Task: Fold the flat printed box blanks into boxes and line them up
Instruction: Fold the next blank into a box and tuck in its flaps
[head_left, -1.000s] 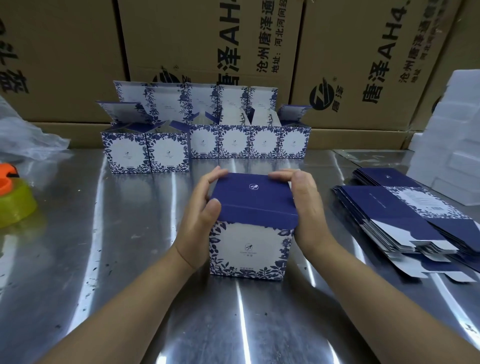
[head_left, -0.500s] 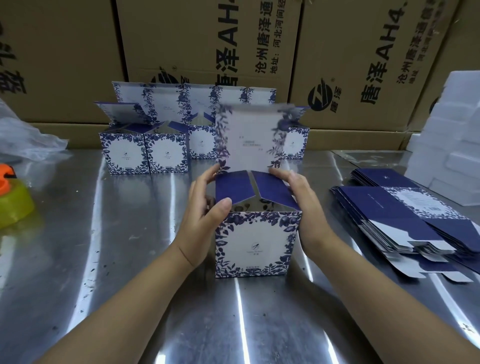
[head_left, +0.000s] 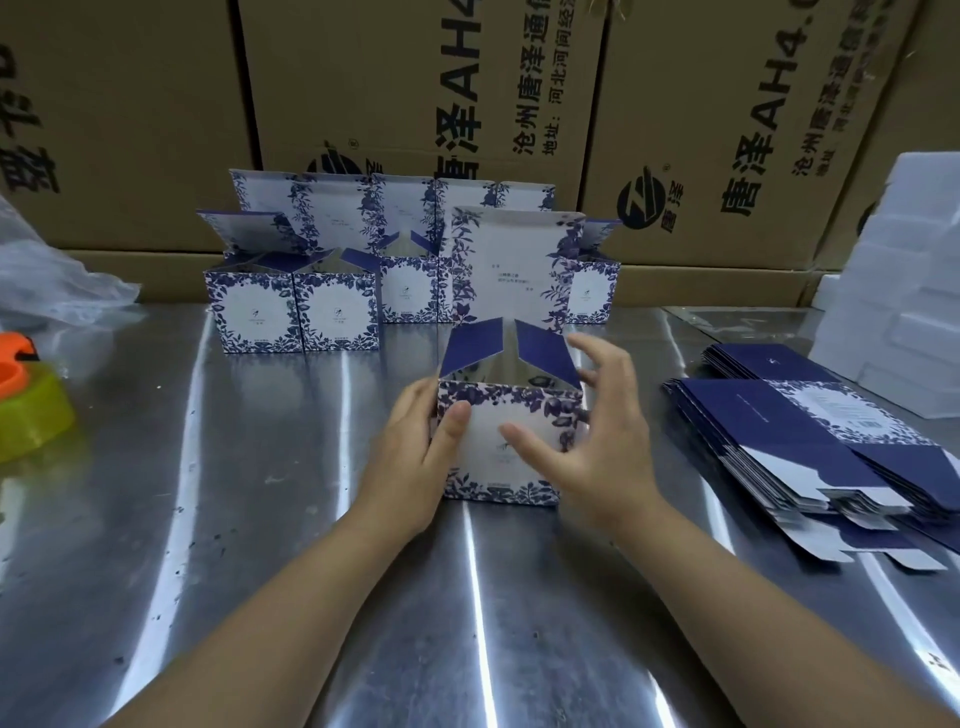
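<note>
While the left hand (head_left: 415, 447) grips the folded box (head_left: 511, 441) at frame centre and the right hand (head_left: 587, 441) hovers spread beside it, best slide it upright, lid open, flush beside the row of boxes (head_left: 332, 306) upper left.

Bright glare streaks the table (head_left: 260, 519); edges warp.

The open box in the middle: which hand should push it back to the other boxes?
Probably the left hand: its fingers already grip the box, while the right hand hovers spread open, seemingly not gripping.
</note>
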